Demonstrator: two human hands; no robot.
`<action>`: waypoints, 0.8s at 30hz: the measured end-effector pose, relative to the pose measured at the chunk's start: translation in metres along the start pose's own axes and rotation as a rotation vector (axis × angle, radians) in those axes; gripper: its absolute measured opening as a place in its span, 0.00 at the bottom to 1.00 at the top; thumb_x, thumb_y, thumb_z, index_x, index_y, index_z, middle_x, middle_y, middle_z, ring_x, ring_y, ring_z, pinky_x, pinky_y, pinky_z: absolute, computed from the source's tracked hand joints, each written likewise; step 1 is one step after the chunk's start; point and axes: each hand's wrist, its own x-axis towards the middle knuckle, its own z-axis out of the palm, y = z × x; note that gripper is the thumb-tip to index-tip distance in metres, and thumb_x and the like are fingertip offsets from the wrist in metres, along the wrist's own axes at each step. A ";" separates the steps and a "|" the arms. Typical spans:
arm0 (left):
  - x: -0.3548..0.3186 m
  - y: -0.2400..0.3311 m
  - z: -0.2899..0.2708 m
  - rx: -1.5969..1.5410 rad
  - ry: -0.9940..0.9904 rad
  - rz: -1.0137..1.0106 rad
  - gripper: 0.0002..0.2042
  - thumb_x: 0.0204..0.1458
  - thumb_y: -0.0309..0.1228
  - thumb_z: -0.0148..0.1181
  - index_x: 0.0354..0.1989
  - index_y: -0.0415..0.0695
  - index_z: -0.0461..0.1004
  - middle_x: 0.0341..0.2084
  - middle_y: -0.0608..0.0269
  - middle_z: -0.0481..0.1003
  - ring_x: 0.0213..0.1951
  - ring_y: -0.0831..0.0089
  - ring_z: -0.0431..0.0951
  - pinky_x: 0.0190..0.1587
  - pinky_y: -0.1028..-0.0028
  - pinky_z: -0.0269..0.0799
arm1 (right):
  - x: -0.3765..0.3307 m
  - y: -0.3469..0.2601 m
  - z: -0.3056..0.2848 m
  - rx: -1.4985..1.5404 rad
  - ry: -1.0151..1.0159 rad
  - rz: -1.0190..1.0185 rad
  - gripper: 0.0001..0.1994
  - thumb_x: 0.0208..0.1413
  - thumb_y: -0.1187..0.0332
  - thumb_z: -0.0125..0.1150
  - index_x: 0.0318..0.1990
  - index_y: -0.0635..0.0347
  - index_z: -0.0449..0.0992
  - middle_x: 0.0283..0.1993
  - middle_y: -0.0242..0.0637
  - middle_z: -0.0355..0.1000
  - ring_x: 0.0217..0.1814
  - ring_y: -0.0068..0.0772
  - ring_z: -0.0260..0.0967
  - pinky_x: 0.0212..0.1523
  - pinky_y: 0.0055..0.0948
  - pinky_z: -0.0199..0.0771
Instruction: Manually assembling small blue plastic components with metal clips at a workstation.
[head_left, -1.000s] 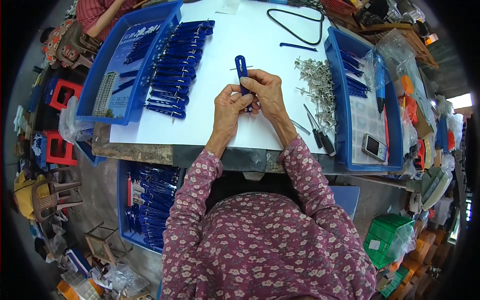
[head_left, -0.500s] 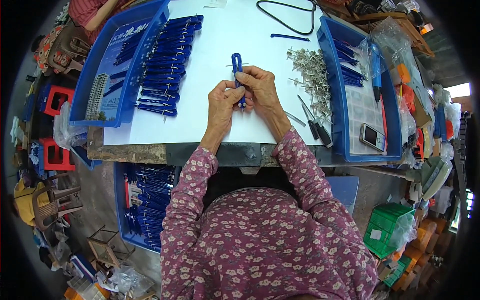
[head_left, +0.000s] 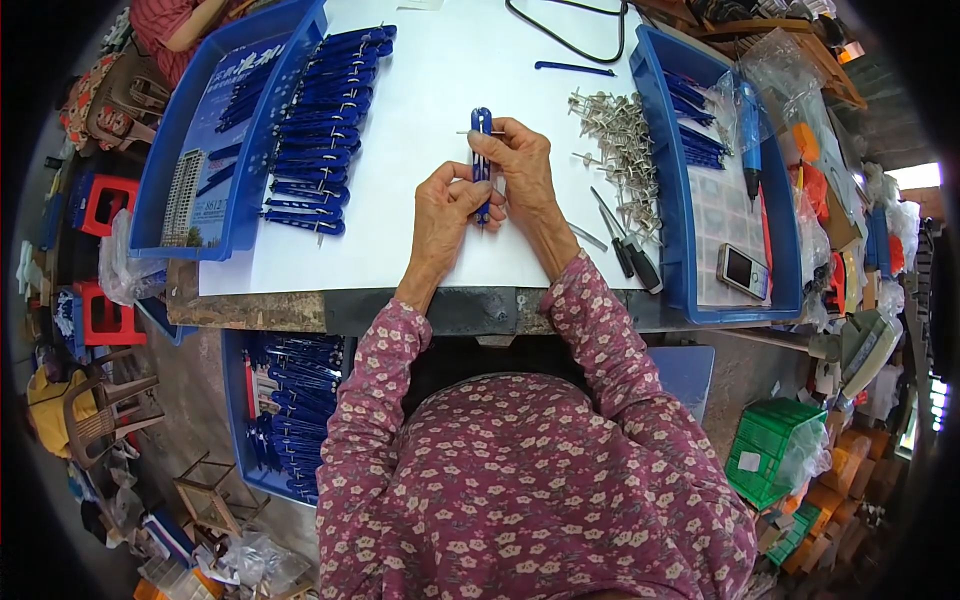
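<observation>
Both hands meet over the white table sheet (head_left: 420, 80), around a slim blue slotted plastic piece (head_left: 481, 122) that points away from me. My left hand (head_left: 444, 212) pinches its lower part between thumb and fingers. Higher up, my right hand (head_left: 526, 168) has its thumb on the piece and fingers behind it. A thin metal pin sticks out crosswise near the top. My fingers cover much of the middle. To the left lies a row of similar blue pieces (head_left: 318, 130) with metal pins. On the right is a heap of small metal pins (head_left: 620, 135).
Blue trays stand at the left (head_left: 245, 215) and right (head_left: 680, 230), the right one holding blue pieces and a mobile phone (head_left: 743, 271). Dark-handled tools (head_left: 640, 262) lie beside the heap. A black cord (head_left: 570, 45) curves at the back. Below the table is a bin of blue pieces (head_left: 300, 400).
The blue piece now shows more slots and looks wider at the top, where one long slot showed before. My right hand has shifted slightly on it; both hands keep their grip.
</observation>
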 end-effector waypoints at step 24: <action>-0.007 -0.003 0.001 0.008 -0.032 -0.020 0.04 0.50 0.21 0.50 0.32 0.35 0.64 0.20 0.54 0.73 0.20 0.75 0.74 0.21 0.80 0.71 | -0.006 -0.004 0.001 -0.325 0.072 -0.240 0.18 0.49 0.65 0.56 0.44 0.70 0.69 0.20 0.26 0.63 0.21 0.17 0.60 0.23 0.17 0.63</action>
